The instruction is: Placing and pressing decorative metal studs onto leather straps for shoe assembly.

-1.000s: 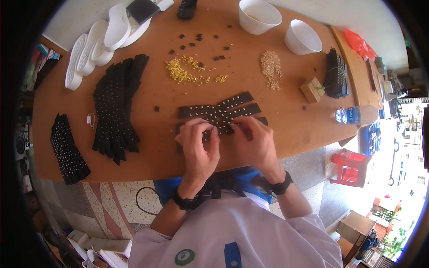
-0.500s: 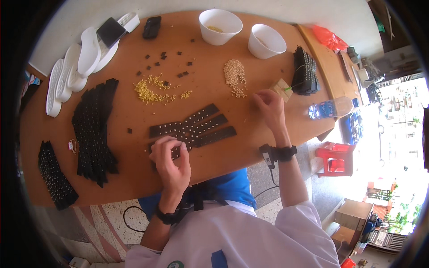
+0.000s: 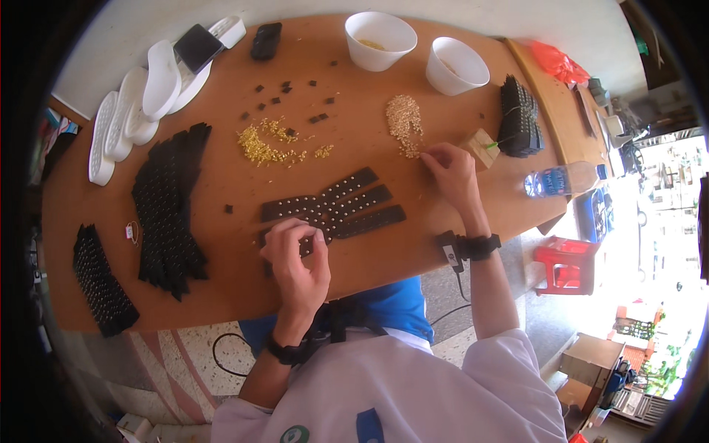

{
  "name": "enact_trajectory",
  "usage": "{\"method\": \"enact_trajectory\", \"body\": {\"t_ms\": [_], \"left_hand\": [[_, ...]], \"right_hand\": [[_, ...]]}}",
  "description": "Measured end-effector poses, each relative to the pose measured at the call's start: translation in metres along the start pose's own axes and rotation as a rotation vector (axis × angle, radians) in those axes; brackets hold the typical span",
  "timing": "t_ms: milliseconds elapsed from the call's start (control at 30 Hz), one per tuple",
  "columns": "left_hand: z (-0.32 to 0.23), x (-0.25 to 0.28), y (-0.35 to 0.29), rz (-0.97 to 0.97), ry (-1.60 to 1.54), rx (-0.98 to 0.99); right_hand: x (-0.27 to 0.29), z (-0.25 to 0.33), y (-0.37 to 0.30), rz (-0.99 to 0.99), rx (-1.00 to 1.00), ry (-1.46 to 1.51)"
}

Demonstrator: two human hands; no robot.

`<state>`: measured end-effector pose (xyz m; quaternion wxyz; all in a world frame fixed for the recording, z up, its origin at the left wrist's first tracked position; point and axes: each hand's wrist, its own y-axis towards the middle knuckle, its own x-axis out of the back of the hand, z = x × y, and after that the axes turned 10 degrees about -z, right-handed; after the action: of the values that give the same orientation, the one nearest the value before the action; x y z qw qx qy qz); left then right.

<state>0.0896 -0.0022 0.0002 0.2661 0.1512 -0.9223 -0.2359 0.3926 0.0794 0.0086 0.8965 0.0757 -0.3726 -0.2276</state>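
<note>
A black strap piece with several arms [image 3: 369, 198], dotted with rows of pale studs, lies on the table in front of me. My left hand [image 3: 299, 258] rests over its near left end, fingers curled and thumb close to the index finger; whatever they pinch is too small to make out. At the near edge of a pile of small cream-coloured beads or studs [image 3: 404, 122], my right hand [image 3: 456, 177] has its thumb and fingertips together, and I cannot make out anything between them. Beside that hand stands a small wooden block [image 3: 481, 148] with a green-handled tool.
Gold studs [image 3: 262, 148] and small black squares lie farther left. Stacks of studded black straps [image 3: 170, 210] fill the left side; another bundle [image 3: 521, 118] is at right. White bowls [image 3: 380, 43], white shoe soles [image 3: 164, 81] and a water bottle [image 3: 563, 179] stand around.
My right hand has shifted slightly left, its fingertips now at the cream pile's edge. My left hand stays over the strap piece. The whole view has swung a little.
</note>
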Motion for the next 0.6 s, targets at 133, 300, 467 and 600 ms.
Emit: {"method": "enact_trajectory", "body": {"t_ms": [133,300,467,600], "left_hand": [[0.001,0.0,0.0,-0.005,0.002,-0.006],[0.001,0.0,0.0,0.004,-0.017,0.004],[0.001,0.0,0.0,-0.011,-0.001,-0.009],[0.003,0.0,0.001,-0.014,0.001,0.001]], "right_hand": [[0.002,0.001,-0.004,0.04,-0.005,-0.047],[0.002,0.001,-0.002,0.057,0.016,-0.074],[0.002,0.02,-0.011,-0.004,0.017,-0.035],[-0.009,0.057,-0.06,0.043,-0.109,0.148]]}}
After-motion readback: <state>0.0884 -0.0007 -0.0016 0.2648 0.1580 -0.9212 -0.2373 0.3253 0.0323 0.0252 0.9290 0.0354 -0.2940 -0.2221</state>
